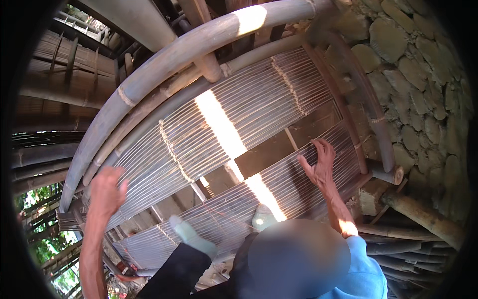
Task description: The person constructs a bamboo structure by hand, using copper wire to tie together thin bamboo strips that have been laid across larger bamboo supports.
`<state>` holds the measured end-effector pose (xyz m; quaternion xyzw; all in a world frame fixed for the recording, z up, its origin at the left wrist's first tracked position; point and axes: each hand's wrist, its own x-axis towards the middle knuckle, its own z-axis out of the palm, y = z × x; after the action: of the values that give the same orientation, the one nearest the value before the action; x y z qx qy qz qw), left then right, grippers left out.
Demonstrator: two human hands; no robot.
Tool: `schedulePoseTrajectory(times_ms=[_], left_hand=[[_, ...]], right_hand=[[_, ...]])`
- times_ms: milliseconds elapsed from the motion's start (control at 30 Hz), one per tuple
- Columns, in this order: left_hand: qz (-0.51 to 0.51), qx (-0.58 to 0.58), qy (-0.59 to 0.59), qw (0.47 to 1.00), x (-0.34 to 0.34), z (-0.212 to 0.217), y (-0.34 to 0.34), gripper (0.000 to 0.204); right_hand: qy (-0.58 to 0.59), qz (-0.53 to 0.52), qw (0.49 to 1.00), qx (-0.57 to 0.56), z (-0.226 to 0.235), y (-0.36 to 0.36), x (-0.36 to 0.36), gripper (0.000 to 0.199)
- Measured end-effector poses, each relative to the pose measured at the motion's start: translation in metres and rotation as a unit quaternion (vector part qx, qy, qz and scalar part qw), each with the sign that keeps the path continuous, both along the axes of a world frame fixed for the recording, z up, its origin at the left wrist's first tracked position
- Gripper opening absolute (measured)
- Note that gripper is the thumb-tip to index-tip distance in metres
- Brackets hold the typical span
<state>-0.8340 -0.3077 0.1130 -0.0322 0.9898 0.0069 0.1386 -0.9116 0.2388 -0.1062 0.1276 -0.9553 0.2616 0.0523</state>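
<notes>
A bamboo bench (189, 47) with panels of thin parallel strips spreads out in front of me. My left hand (106, 193) is near the left end of the far panel (164, 134), its fingers smeared by motion; whether it touches the strips or holds anything, I cannot tell. Over the right part of the near panel (298, 189), my right hand (321, 162) has its thumb and fingers bent and spread apart. Nothing shows in its grasp. Cross-ties (174, 152) run across the far strips.
My sock-covered foot (191, 234) rests by the near strips, another foot (264, 217) beside it. A stone wall (408, 89) rises at the right. Bamboo poles (408, 254) lie stacked at lower right. Thick bamboo rails (371, 104) edge the bench.
</notes>
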Motion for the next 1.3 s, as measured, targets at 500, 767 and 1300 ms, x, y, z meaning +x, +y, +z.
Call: schedulePoseTrajectory(times_ms=[500,767,1300], left_hand=[[-0.114,0.389,-0.218,0.888,0.005,-0.201,0.370,0.070],[0.167,0.808,-0.403,0.396,-0.042,-0.143,0.339,0.013],[0.188,0.457,-0.058,0.868,-0.106,-0.297,0.360,0.024]], right_hand=[[-0.248,-0.123,0.943,-0.186,0.025,-0.020,0.061,0.027],[-0.225,0.024,0.895,-0.385,0.161,-0.018,-0.017,0.025],[-0.257,0.129,0.940,0.182,-0.006,-0.012,-0.093,0.038]])
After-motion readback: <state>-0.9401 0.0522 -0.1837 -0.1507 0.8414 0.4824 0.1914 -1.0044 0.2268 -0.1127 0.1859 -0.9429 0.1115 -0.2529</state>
